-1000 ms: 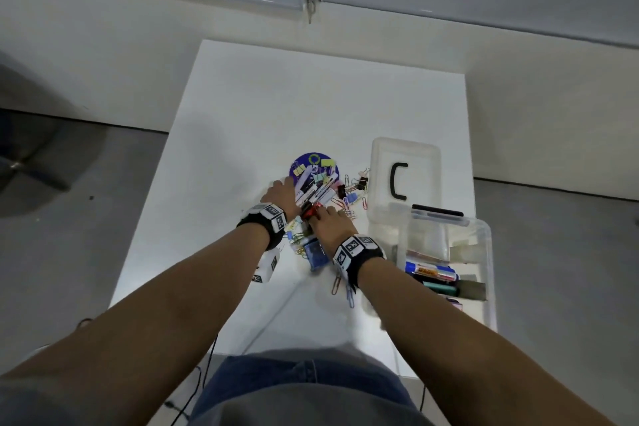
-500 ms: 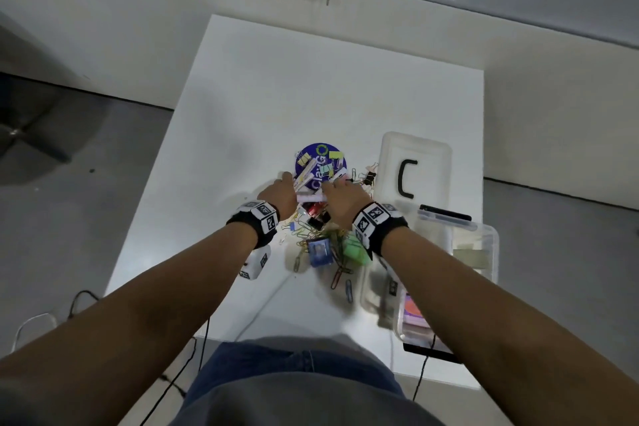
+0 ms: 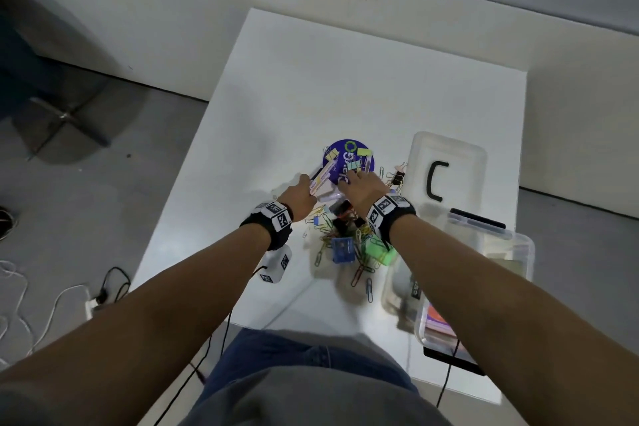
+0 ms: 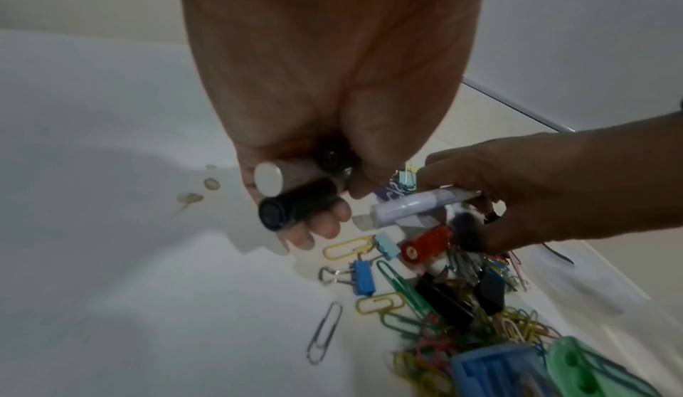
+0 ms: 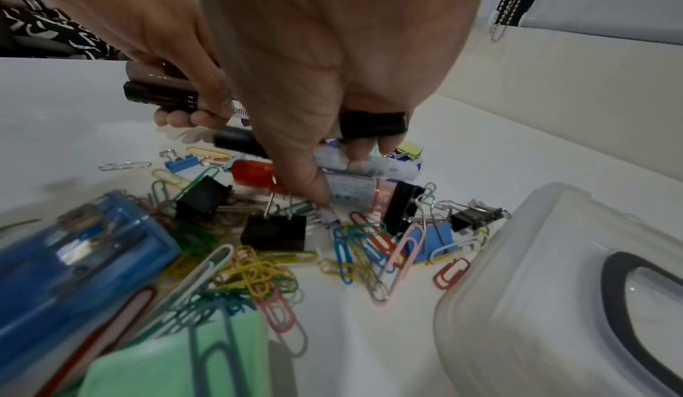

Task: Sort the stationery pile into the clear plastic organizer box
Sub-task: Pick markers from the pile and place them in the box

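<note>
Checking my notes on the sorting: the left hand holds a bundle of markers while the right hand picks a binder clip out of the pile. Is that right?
Not quite. The right hand is not on a binder clip: the left wrist view shows it pinching a pale lilac tube. The rest stands: the left hand holds a bundle of markers above the pile.

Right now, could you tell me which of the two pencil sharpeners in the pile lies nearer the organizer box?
The green sharpener: it lies right of the blue sharpener, on the side towards the clear organizer box.
</note>
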{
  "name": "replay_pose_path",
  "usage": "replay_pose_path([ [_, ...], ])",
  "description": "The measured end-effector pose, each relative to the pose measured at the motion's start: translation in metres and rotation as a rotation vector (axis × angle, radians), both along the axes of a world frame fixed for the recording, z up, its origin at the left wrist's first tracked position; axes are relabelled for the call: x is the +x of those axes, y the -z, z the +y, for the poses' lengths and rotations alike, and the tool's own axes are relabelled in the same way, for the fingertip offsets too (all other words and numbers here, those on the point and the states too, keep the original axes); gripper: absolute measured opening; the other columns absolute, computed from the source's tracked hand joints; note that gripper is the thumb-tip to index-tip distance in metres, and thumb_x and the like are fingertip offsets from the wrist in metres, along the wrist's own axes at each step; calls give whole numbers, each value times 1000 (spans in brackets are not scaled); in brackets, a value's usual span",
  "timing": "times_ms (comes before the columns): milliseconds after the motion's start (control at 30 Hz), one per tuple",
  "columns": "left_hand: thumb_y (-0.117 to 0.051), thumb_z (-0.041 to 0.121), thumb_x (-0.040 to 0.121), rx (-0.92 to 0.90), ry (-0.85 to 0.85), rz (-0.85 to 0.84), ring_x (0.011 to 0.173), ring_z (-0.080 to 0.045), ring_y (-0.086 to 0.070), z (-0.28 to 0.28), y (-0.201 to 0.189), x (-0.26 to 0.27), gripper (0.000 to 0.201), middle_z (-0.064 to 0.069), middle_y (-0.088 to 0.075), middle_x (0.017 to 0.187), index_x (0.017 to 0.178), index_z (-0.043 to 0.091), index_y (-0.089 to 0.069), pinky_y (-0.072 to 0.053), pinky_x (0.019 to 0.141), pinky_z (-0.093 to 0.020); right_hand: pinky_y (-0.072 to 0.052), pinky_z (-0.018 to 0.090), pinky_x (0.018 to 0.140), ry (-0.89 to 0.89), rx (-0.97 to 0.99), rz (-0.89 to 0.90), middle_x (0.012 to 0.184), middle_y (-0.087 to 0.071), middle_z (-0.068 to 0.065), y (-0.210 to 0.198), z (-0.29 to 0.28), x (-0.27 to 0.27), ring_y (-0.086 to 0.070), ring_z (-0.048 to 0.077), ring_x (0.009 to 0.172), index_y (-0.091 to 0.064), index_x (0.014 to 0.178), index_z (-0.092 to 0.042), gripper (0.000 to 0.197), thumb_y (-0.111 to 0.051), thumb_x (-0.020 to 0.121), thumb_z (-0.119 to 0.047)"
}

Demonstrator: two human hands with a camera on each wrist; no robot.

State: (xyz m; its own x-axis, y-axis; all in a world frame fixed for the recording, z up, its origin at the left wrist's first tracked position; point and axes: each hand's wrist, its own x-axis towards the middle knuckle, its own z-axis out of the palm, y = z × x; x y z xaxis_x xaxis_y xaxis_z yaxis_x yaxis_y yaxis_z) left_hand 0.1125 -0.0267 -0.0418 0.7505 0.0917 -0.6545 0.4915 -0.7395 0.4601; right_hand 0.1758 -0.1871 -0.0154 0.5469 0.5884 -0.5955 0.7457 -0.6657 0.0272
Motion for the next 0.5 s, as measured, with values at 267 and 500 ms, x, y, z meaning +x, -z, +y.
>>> replay_pose_path([
  [267,-43,17,97,-85,-97,-37,79,-36,-62,-1,-3,-15,31,-22,-57,99,123,5,-31,-52,65,-43,-38,39,104,60,-23,11,139,-46,15,-6,-7,-10,-45,30,128,-41,137,-6,52,-59,88,-13],
  [500,-41,19,96,-290,-200,-168,62,-23,-44,-14,-20,-18,11,-17,-51,84,103,18,-33,-42,56,-37,-38,43,97,276,241,-150,127,-53,14,-33,-37,-27,-46,34,119,-49,123,-7,34,-53,92,-21],
])
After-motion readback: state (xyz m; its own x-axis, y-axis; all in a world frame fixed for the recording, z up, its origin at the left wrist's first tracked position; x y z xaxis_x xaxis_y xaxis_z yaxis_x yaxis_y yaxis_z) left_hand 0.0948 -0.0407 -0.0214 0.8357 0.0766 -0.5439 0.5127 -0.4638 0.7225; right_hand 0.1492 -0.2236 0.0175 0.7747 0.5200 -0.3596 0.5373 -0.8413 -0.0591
